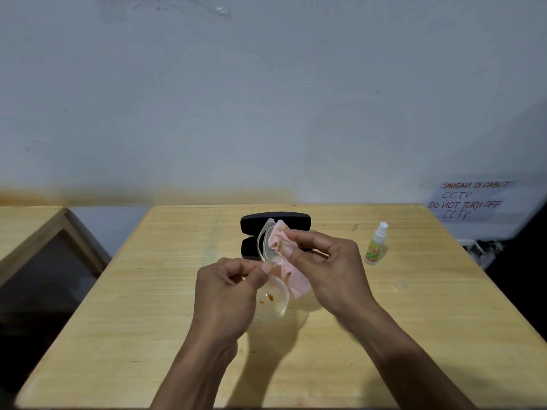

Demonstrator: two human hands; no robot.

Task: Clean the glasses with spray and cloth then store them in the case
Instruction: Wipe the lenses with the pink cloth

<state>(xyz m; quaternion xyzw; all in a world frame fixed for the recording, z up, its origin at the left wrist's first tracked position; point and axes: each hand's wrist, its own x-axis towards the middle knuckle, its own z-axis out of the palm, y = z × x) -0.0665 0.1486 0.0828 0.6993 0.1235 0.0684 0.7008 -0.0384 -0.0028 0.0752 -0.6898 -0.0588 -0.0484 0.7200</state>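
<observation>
Clear-framed glasses (273, 294) are held up over the middle of the wooden table (148, 291), standing on end. The nearer lens shows orange-brown smears. My left hand (228, 284) pinches the frame at the bridge. My right hand (328, 264) presses a pink cloth (284, 250), stained in places, against the upper lens. Behind the hands lies a black glasses case (275, 223), open, its lower half partly hidden. A small white spray bottle (376, 245) with a green label stands to the right.
A second wooden table with a dark panel (44, 261) sits at the left, across a gap. A handwritten CCTV notice (470, 201) hangs on the wall at the right. A small clear cap (400, 284) lies on the table's right part.
</observation>
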